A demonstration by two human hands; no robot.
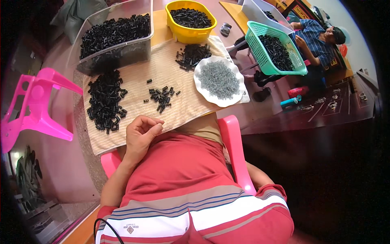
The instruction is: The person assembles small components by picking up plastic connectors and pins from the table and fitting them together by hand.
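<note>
My left hand (pixel 142 136) hovers at the near edge of the towel-covered table (pixel 136 87), fingers curled and thumb pressed toward the index finger. Whatever is inside the pinch, if anything, cannot be made out. Just beyond it lies a small scatter of short black tubular pieces (pixel 162 97). A larger heap of the same pieces (pixel 105 99) spreads to the left of the hand. Only part of my right forearm shows, beside the pink chair arm (pixel 239 158); the right hand is out of sight. A white scalloped plate (pixel 202 90) holds many tiny clear-grey parts (pixel 220 79).
Behind the heap stands a clear bin (pixel 115 55) full of black pieces. A yellow basin (pixel 190 37) and a dark pile (pixel 192 56) sit at the back. A green basket (pixel 301 68) stands right, near a seated person (pixel 319 42). A pink stool (pixel 34 122) is at left.
</note>
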